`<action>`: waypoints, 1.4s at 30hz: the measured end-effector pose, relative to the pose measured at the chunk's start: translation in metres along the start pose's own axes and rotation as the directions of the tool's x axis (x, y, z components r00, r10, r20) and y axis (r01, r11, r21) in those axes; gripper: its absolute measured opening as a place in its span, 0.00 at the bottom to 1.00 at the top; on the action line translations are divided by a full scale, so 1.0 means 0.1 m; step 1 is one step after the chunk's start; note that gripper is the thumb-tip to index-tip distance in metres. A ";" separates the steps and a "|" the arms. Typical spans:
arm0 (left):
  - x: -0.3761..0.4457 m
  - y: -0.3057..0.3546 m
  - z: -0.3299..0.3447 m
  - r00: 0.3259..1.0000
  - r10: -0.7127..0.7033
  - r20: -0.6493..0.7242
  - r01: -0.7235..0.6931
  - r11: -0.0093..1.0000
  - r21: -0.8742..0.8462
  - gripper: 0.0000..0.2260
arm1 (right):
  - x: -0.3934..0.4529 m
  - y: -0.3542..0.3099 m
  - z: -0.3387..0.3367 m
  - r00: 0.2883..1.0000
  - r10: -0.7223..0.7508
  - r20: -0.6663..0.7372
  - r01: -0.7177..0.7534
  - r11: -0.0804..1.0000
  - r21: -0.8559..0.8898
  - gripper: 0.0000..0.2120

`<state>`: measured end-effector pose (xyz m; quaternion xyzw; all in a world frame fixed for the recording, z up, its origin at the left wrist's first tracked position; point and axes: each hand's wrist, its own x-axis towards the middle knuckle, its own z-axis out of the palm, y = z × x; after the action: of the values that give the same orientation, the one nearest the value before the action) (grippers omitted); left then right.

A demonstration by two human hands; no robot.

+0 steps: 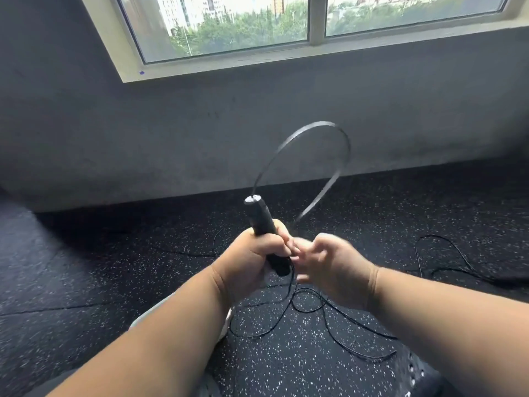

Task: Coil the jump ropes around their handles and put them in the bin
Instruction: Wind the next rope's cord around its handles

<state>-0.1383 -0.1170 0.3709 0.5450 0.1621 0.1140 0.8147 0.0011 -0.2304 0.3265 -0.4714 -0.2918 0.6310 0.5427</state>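
Nearest to me, loose loops of thin black jump rope cord (312,310) lie tangled on the black speckled rubber floor (114,270), just below my wrists. Above them my left hand (252,259) is wrapped tight around the black handle (264,230), fingers curled fully round its lower half. The handle's long axis runs nearly upright, tilted a little up and to the left, its silver-capped end (252,199) pointing away from me toward the wall. The handle is a matte black cylinder. My right hand (326,267) sits just beside the left, fingers bent; it is blurred, and I cannot tell whether it pinches the cord. From the cap the cord rises in a blurred arc (329,130) and curves back down on the right. More cord (446,253) lies farther right on the floor. Beyond stands a grey wall (143,138) with a window (243,27)
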 end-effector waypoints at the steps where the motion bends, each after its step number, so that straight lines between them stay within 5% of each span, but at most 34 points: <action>1: 0.01 0.07 -0.01 0.999 0.026 -0.020 -0.027 0.998 -0.060 0.11 | -0.02 0.10 0.03 0.995 0.065 0.071 -0.058 0.994 -0.098 0.31; 5: -0.01 0.25 -0.17 0.983 0.099 -0.152 -0.104 0.994 -0.028 0.10 | -0.03 0.35 0.12 0.997 0.072 -0.007 -0.067 0.880 -0.469 0.21; 8: -0.03 0.17 -0.36 0.977 -0.014 -0.211 0.063 0.972 0.227 0.08 | -0.02 0.10 0.21 0.970 -0.095 -0.225 0.025 0.955 -0.296 0.22; 11: -0.10 -0.08 -0.38 0.972 -0.221 -0.077 0.234 0.916 0.325 0.08 | -0.03 -0.34 0.28 0.913 -0.296 -0.281 0.262 0.953 -0.153 0.23; 17: -0.07 -0.48 0.06 0.957 -0.224 0.184 0.176 0.954 0.244 0.10 | -0.02 -0.71 0.49 0.923 -0.317 -0.218 0.356 0.918 0.175 0.21; 21: -0.01 -0.18 0.07 0.992 -0.037 0.121 0.037 0.999 0.005 0.07 | 0.00 -0.60 0.26 0.907 -0.306 -0.289 0.314 0.949 -0.019 0.28; 25: 0.04 0.35 -0.02 0.989 0.144 0.018 -0.134 0.957 -0.259 0.08 | -0.09 -0.13 0.28 1.000 0.023 -0.011 -0.025 0.985 -0.171 0.37; 27: 0.04 0.45 -0.11 0.987 0.138 -0.077 -0.151 0.968 -0.200 0.08 | -0.14 0.03 0.43 0.992 0.088 0.087 -0.059 0.954 -0.293 0.26; 30: 0.07 0.32 -0.35 0.984 -0.014 -0.177 0.023 0.999 0.048 0.07 | -0.08 -0.06 0.50 0.980 -0.141 -0.140 0.086 0.936 -0.342 0.20; 33: 0.04 0.03 -0.46 0.978 -0.206 -0.028 0.206 0.951 0.230 0.09 | 0.00 -0.37 0.45 0.897 -0.329 -0.295 0.285 0.941 -0.183 0.22; 37: 0.03 -0.33 -0.16 0.975 -0.197 0.099 0.144 0.910 0.388 0.12 | -0.01 -0.67 0.52 0.934 -0.286 -0.216 0.341 0.895 0.289 0.21; 42: 0.02 -0.40 0.16 0.991 -0.102 0.085 0.081 0.972 0.220 0.09 | 0.04 -0.85 0.48 0.925 -0.314 -0.213 0.372 0.862 0.344 0.20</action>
<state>-0.1301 -0.1455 0.3392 0.6270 0.1593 0.0319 0.7619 -0.0079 -0.1994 0.4190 -0.3445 -0.2024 0.5312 0.7471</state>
